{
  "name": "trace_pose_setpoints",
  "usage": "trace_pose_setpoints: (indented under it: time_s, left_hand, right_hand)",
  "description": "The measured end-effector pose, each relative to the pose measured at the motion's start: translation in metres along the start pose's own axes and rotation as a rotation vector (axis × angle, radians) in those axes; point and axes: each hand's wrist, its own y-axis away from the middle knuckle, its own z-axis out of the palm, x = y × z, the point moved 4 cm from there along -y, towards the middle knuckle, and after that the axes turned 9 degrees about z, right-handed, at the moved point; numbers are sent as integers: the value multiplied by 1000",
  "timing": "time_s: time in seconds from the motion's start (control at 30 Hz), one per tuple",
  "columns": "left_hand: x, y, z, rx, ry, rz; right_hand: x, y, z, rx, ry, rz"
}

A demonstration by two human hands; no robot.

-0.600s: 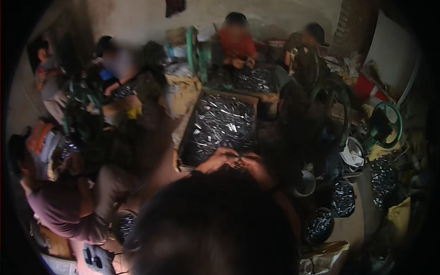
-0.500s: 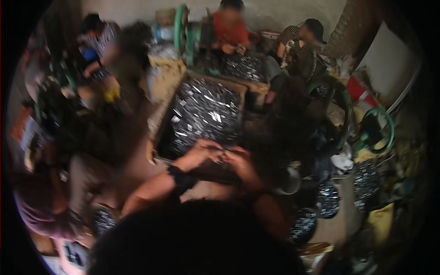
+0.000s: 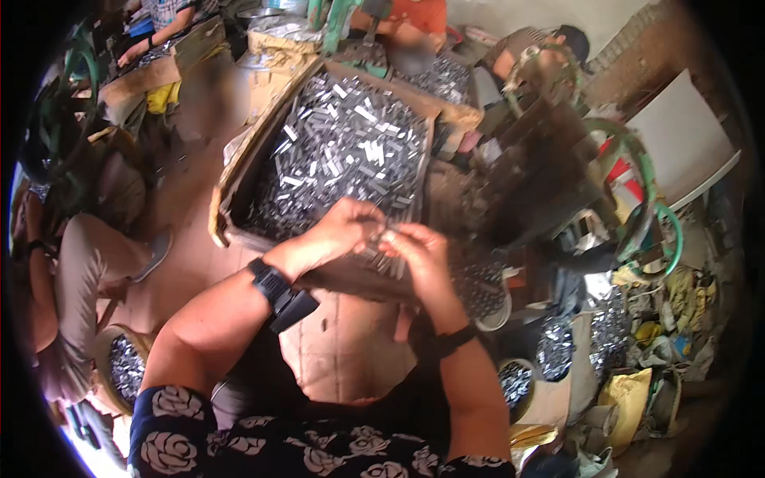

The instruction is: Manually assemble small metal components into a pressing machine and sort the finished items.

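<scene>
A wooden tray [image 3: 225, 187] stands before me, heaped with small shiny metal strips [image 3: 343, 151]. Over its near edge my left hand [image 3: 339, 229] and my right hand [image 3: 421, 251] meet at the fingertips. Both are closed in a pinch. Something small and greyish shows between the fingers, too small to make out. The right hand's thumb and forefinger point toward the left hand's fingertips. More metal strips [image 3: 388, 263] lie just below the hands, inside the tray's near right corner.
Beyond the tray, a co-worker in red [image 3: 418, 16] sits by a second heap of metal pieces [image 3: 442, 78]. A dark machine with a green wheel [image 3: 649, 163] stands to my right. Bowls of pieces [image 3: 516, 381] and a yellow sack [image 3: 625, 402] lie at lower right. Another person's leg [image 3: 100, 267] is at left.
The view has tipped downward, so the tray and people sit higher in the picture and my forearms show more fully. It is brighter and sharper. My hands stay together over the tray's near edge.
</scene>
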Motion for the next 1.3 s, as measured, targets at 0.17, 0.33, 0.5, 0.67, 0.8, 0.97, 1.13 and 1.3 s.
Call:
trace_pose_setpoints:
  time_s: [0.17, 0.33, 0.5, 0.67, 0.8, 0.97, 1.13, 1.3]
  left_hand:
    - [-11, 7, -5, 21, 39, 27]
    - [5, 4, -19, 204, -61, -22]
    - [4, -8, -32, 259, -3, 45]
    - [-4, -5, -41, 330, -41, 8]
    - [-3, -6, -52, 383, -37, 2]
    - [-10, -6, -72, 488, 173, -121]
    - [-11, -6, -83, 408, 230, -136]
    - [-23, -8, -67, 285, -339, -137]
  right_hand:
    - [4, 2, 0, 33, 39, 37]
    - [-4, -9, -14, 74, 118, -35]
    - [18, -34, -19, 85, 435, -247]
    - [29, -43, -10, 176, 837, -305]
    - [39, -57, -12, 218, 900, -368]
    - [20, -54, 10, 274, 1048, -310]
    - [25, -64, 23, 289, 1323, -353]
    - [30, -64, 22, 228, 1492, -315]
